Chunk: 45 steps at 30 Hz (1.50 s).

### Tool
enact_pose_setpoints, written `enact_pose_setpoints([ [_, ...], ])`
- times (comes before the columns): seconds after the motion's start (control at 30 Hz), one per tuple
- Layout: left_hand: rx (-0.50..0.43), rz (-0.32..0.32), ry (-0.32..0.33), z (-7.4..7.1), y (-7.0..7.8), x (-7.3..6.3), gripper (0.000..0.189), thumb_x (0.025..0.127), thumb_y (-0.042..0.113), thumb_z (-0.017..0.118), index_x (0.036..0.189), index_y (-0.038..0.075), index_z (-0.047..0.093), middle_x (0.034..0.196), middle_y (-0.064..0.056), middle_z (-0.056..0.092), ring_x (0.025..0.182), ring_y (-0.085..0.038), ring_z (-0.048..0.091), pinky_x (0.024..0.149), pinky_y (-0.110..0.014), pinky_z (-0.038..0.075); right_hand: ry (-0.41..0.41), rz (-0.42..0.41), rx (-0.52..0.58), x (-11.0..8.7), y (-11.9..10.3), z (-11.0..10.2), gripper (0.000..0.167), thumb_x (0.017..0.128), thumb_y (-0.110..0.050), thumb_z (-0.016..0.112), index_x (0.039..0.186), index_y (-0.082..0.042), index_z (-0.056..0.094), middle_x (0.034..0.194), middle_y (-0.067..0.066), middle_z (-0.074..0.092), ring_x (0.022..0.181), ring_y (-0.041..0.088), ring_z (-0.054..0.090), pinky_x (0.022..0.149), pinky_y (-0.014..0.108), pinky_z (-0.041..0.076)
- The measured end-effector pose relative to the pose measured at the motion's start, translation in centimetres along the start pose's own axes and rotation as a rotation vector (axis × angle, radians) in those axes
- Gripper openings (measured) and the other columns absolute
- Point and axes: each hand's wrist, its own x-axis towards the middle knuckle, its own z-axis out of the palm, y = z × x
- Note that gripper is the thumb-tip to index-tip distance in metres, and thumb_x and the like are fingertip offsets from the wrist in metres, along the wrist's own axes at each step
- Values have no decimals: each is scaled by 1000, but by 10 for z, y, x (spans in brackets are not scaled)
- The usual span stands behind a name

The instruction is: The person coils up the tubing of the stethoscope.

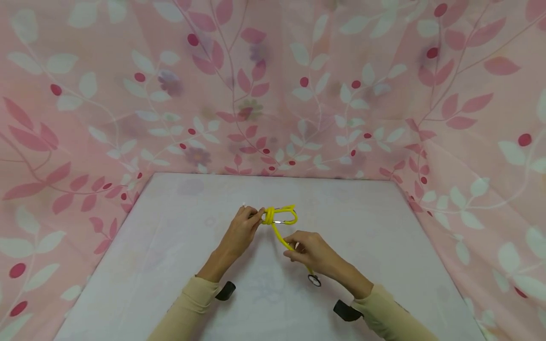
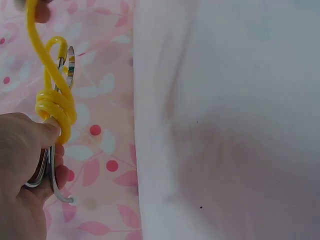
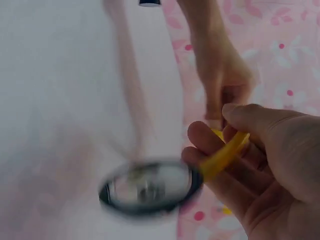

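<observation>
My left hand (image 1: 239, 233) grips a shiny metal wire frame (image 2: 52, 167) with a white-tipped curved end in the left wrist view. Yellow tubing (image 2: 56, 107) is wound in several turns round the frame, close to the left thumb. Beyond the turns, a loop of tubing runs along the frame's far part (image 1: 279, 222). From the coils a tail slants down to my right hand (image 1: 314, 251), which pinches it between thumb and fingers. Off the tail's end hangs a round, dark-rimmed piece (image 1: 314, 280), blurred in the right wrist view. The left palm hides part of the frame.
Both hands are above a table under a pale cloth (image 1: 170, 274). Pink leaf-patterned fabric (image 1: 273, 94) stands behind it and along both sides. A black wrist device hangs beneath the left forearm (image 1: 225, 291), another beneath the right (image 1: 347, 310).
</observation>
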Motion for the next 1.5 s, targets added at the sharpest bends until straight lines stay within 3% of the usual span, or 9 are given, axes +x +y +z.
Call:
enact_pose_setpoints([
  [0.17, 34, 19, -24, -3, 2, 0, 39, 87, 5, 72, 126, 4, 66, 101, -6, 61, 91, -20, 55, 109, -49, 43, 104, -141, -337, 7, -10, -21, 25, 88, -22, 73, 112, -14, 74, 90, -3, 66, 66, 0, 54, 59, 14, 46],
  [0.23, 35, 28, -19, -3, 3, 0, 39, 87, 6, 72, 126, 3, 66, 101, -7, 61, 90, -20, 55, 103, -43, 49, 173, -193, -438, 12, -10, -29, 25, 86, -22, 75, 111, -17, 75, 90, -3, 67, 66, 3, 52, 59, 14, 45],
  [0.4, 16, 54, -36, -8, 10, 2, 40, 86, 6, 74, 125, 2, 67, 101, -7, 62, 92, -20, 55, 95, -36, 54, 280, -278, -512, 30, -6, -46, 26, 83, -21, 78, 109, -18, 77, 88, -3, 67, 65, 6, 57, 56, 17, 48],
  [0.6, -4, 99, -81, -13, 20, 1, 45, 84, 7, 75, 128, 5, 65, 103, -6, 61, 95, -18, 55, 89, -28, 56, 278, -279, -519, 49, 5, -61, 25, 84, -22, 77, 109, -19, 77, 86, -3, 67, 63, 7, 57, 56, 17, 47],
  [0.73, -36, 152, -70, -14, 22, 0, 47, 84, 7, 76, 129, 5, 64, 104, -7, 60, 96, -19, 55, 95, -37, 54, 234, -219, -429, 58, 18, -67, 22, 86, -27, 74, 107, -19, 78, 83, -3, 68, 61, 7, 53, 54, 18, 45],
  [0.93, -80, 187, -69, -16, 22, 0, 48, 86, 7, 73, 132, 4, 61, 108, -7, 59, 99, -18, 54, 108, -52, 42, 184, -114, -135, 60, 44, -67, 22, 86, -28, 75, 106, -18, 78, 82, -6, 71, 61, 8, 51, 56, 21, 48],
  [1.17, -108, 216, -73, -15, 22, -3, 48, 90, 8, 69, 136, 3, 57, 114, -10, 56, 105, -21, 52, 84, -23, 55, 151, -39, 126, 56, 68, -53, 23, 87, -23, 73, 108, -13, 77, 90, 0, 76, 66, 18, 56, 60, 21, 51],
  [1.37, -138, 219, -65, -12, 21, -4, 48, 93, 8, 65, 139, 4, 54, 116, -10, 55, 106, -21, 50, 83, -23, 53, 147, 8, 222, 51, 86, -34, 23, 91, -7, 68, 113, -9, 75, 106, 11, 75, 85, 25, 70, 75, 22, 58],
  [1.5, -155, 203, -48, -11, 22, -4, 49, 93, 8, 65, 141, 5, 53, 117, -10, 54, 108, -21, 51, 85, -24, 54, 136, 52, 251, 44, 89, -21, 32, 92, 10, 58, 116, -5, 72, 109, 15, 73, 78, 25, 71, 73, 26, 60],
])
